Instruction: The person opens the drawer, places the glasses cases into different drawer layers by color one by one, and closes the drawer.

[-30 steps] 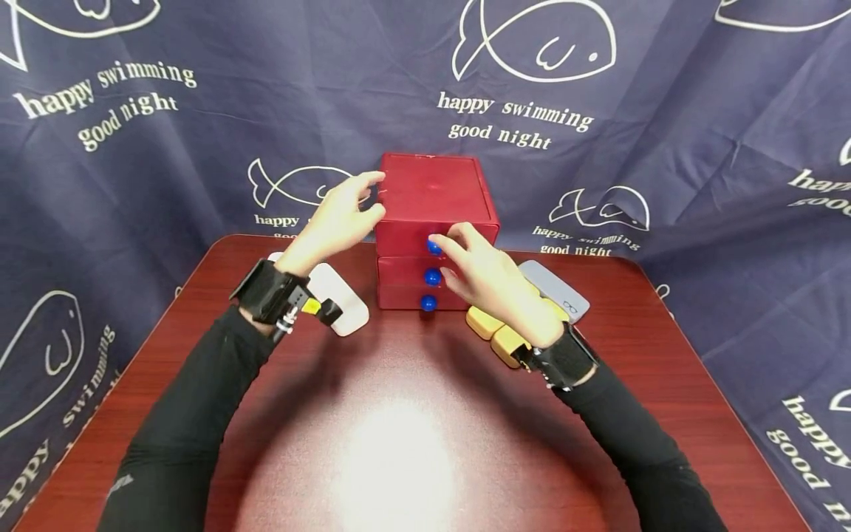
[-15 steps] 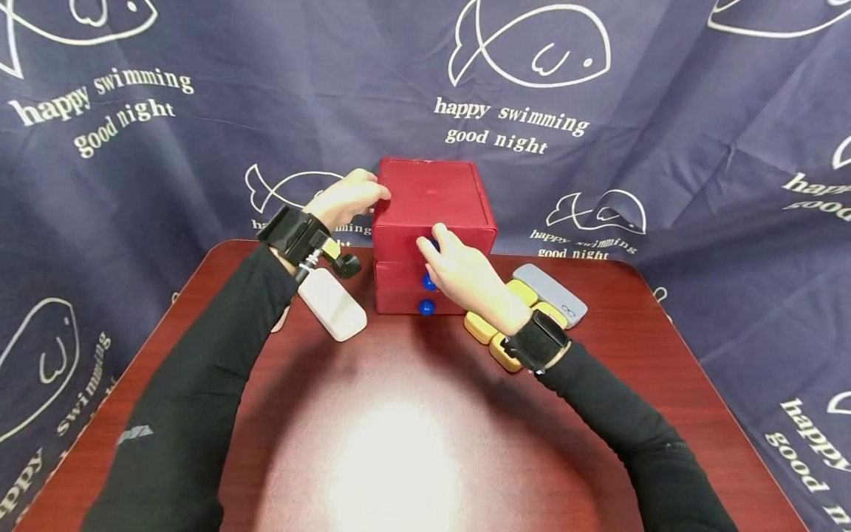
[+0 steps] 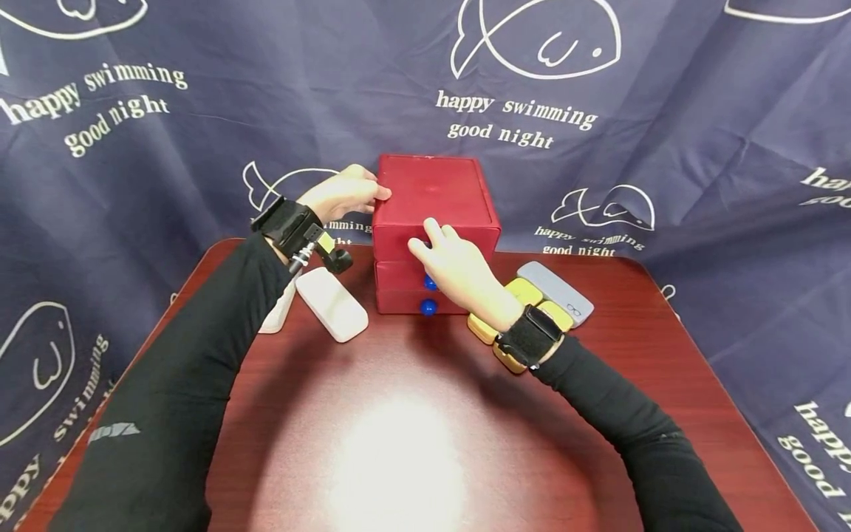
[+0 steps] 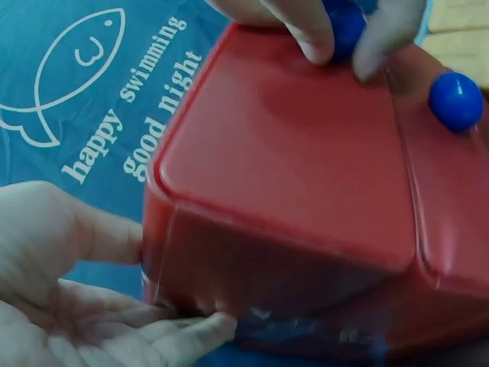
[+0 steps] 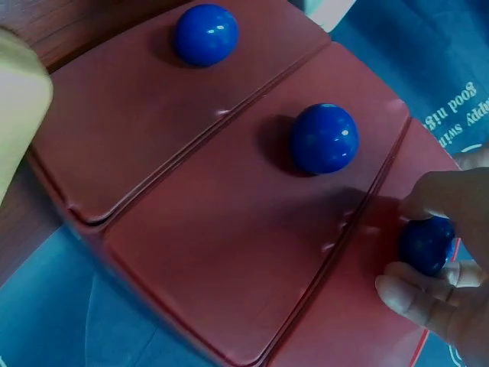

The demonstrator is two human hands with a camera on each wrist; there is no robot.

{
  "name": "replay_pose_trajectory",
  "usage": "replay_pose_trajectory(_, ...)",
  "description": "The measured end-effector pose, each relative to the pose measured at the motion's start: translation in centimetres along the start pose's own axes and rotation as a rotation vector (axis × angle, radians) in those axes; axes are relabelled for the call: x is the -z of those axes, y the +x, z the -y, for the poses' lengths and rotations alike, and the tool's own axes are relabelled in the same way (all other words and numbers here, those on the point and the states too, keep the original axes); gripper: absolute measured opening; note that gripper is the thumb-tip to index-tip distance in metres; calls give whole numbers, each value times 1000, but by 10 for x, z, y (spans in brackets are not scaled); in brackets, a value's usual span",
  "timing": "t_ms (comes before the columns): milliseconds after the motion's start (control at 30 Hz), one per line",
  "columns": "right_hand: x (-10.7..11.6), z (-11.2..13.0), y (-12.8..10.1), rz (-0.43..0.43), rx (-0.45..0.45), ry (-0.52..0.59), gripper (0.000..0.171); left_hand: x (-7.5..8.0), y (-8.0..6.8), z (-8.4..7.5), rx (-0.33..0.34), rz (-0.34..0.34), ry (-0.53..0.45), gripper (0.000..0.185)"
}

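A red cabinet of 3 drawers stands at the back middle of the table. Each drawer front bears a round blue knob, the lowest knob and the middle knob being free of my hands. My right hand pinches the top knob between thumb and fingers, hiding most of it in the head view. At the cabinet's upper left edge, my left hand rests its thumb on the top, with fairly straight fingers against the side. All drawers look pushed in.
Left of the cabinet lie a white oblong case and another pale case, partly behind my sleeve. Several yellow blocks and a grey case with a glasses mark lie to the right. A blue curtain hangs behind.
My left hand has moved from beside the cabinet onto its upper left edge. My right hand has closed over the top knob, its wrist turning slightly. The cabinet looks unmoved.
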State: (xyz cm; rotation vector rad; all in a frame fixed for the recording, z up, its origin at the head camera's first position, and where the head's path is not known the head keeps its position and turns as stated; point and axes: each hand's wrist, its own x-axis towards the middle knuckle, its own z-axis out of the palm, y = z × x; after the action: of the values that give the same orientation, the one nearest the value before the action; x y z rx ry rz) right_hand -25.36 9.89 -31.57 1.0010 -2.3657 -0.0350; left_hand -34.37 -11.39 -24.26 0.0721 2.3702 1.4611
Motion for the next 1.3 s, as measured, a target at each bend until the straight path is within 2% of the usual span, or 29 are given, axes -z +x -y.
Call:
replay_pose_trajectory(200,4,1,4,4,-24,1,30,4,-2,-1,-33,20,1,44)
replay_pose_trajectory(500,10,7,3,1,-46,16,26,5,-2,-8,34,25,54,45)
replay_pose_trajectory(800,20,23,-14,-54,-10,3,23,7,0,-4,46,46,42,48)
replay_pose_trajectory(1100,28,36,-33,-117,22,-23,20,7,-1,-2,20,57,31,48)
replay_pose_trajectory(1300,32,43,-42,-115,19,-21,21,5,0,0,16,60,37,46)
